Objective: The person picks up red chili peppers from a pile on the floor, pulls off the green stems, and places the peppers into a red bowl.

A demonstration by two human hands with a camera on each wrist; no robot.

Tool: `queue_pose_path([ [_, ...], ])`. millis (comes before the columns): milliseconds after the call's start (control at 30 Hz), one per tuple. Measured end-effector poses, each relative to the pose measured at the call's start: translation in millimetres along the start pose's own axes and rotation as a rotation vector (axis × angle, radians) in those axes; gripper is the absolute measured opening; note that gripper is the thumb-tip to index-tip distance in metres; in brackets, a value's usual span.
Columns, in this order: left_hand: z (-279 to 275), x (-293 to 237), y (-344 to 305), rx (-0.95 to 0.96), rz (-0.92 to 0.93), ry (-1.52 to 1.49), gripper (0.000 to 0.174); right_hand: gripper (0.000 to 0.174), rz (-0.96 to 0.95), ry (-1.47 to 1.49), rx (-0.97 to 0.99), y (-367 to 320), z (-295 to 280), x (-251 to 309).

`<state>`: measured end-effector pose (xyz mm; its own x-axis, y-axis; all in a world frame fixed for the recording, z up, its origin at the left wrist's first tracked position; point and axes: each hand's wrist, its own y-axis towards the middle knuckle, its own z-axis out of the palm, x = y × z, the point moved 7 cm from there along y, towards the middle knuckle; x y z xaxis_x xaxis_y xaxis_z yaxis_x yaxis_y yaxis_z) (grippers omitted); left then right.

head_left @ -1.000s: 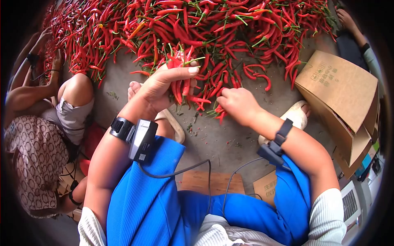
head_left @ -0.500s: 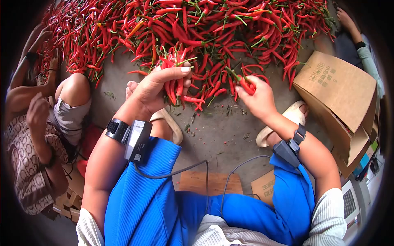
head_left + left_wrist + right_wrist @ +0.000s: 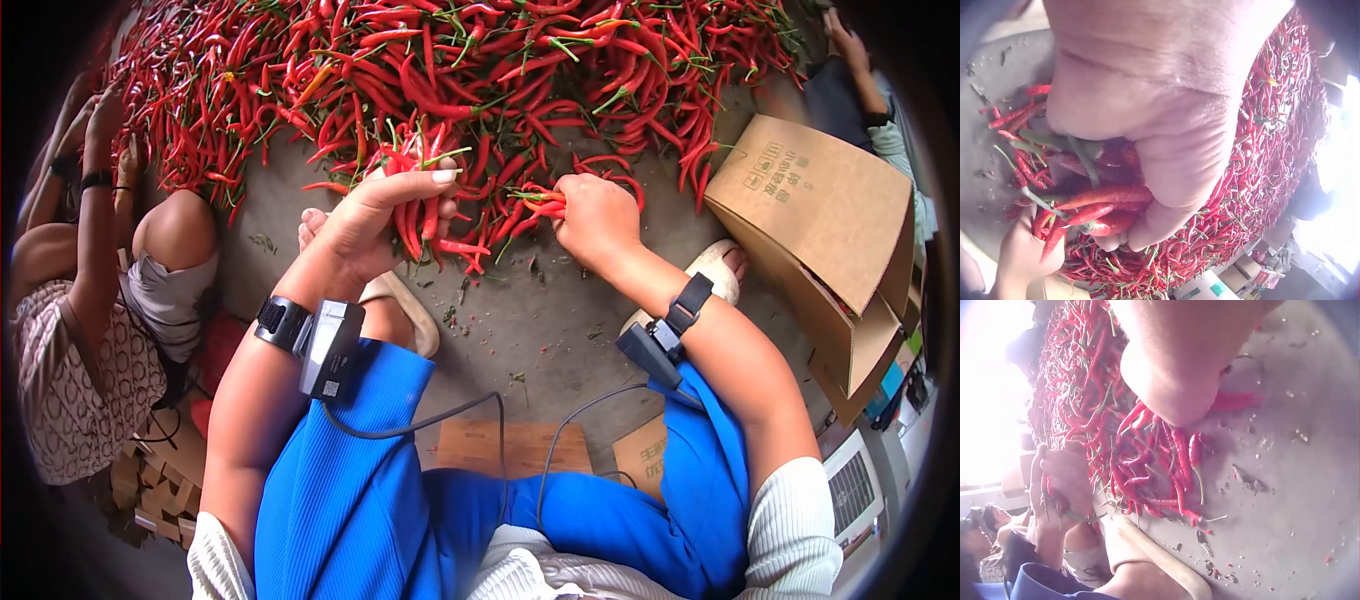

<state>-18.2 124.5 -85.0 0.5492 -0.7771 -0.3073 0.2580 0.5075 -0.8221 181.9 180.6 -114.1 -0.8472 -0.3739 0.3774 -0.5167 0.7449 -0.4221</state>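
Note:
My left hand [image 3: 365, 222] grips a bunch of red chili peppers [image 3: 430, 218], thumb laid across the top and green stems sticking out. In the left wrist view the bunch shows as several chilies [image 3: 1110, 209] under the curled fingers. To the right, my right hand [image 3: 602, 228] is closed round a few chilies [image 3: 543, 203] whose ends poke out toward the left hand. The left wrist view catches these same chilies [image 3: 1050, 231] in the right fingers. Just beyond both hands spreads a large pile of red chilies [image 3: 540, 75], with loose ones trailing toward me.
A cardboard box [image 3: 815, 205] stands open at the right. Bits of stem and leaf litter the grey floor [image 3: 500, 340]. A wooden board [image 3: 500, 445] lies between my knees. Another person [image 3: 90, 350] sits at the left, and someone's arm [image 3: 860, 75] shows at the far right.
My right hand went from the pile's near edge back to the right with chilies in its fingers, then moved left and slightly up toward the left hand. The left hand kept its bunch.

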Motion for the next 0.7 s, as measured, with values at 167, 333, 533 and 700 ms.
queue_pose_path([
  [167, -5.4, 1.5, 0.8, 0.015, -0.005, 0.002, 0.030, 0.029, 0.210, 0.809, 0.109, -0.1, 17.0, -30.9],
  [333, -1.0, -1.6, -2.1, -0.010, 0.014, 0.039, 0.028, 0.026, 0.506, 1.601, 0.531, -20.4, -15.6, -12.9],
  [533, 1.6, -0.7, -0.4, 0.009, -0.002, 0.062, 0.026, 0.035, 0.462, 1.758, 0.600, -31.7, -25.3, -1.1],
  [700, 3.6, -1.0, -0.7, -0.016, 0.004, 0.013, 0.027, 0.029, 0.476, 1.697, 0.557, -33.7, -34.0, -10.3],
])
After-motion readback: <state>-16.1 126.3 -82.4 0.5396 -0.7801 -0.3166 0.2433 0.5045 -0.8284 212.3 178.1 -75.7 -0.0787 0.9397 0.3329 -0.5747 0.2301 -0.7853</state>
